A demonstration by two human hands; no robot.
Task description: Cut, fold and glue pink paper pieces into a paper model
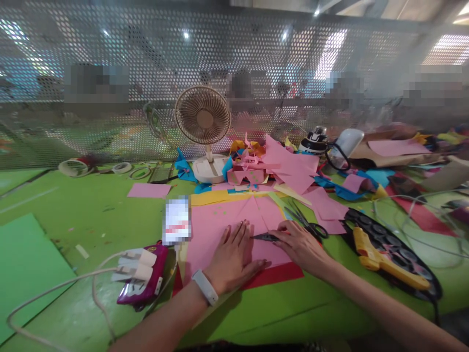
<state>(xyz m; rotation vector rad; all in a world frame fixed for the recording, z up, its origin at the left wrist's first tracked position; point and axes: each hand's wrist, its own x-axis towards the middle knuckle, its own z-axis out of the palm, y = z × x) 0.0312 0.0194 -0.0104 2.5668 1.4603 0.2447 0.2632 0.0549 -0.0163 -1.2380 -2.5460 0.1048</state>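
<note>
I have the pink sheet [220, 227] lying flat near the middle of the desk's front edge. It sits on a red sheet [280, 274] that peeks out on the near side. My left hand [234, 256] rests on the pink with fingers spread flat, gripping nothing, only pressing. My right hand [300, 244] has its fingers pinched around a slim dark tool [266, 237], tip on the pink just beside the left fingertips. It may be a pen or a knife; the blur won't let me say.

To do this stroke well, I judge the left palm should bear down close to the tip so the paper cannot creep. The fingertips should stay clear of the line, and the tool should be drawn lightly.

Counting:
- **Under the hands:** one pink sheet, one red sheet, one tool.
- **Just right of the sheet:** one pair of scissors [306, 221].
- **Toward the right edge:** one yellow glue gun [384, 259].
- **Toward the front left:** one magenta power strip [142, 281].
- **At the back edge:** one fan [203, 117].
</note>
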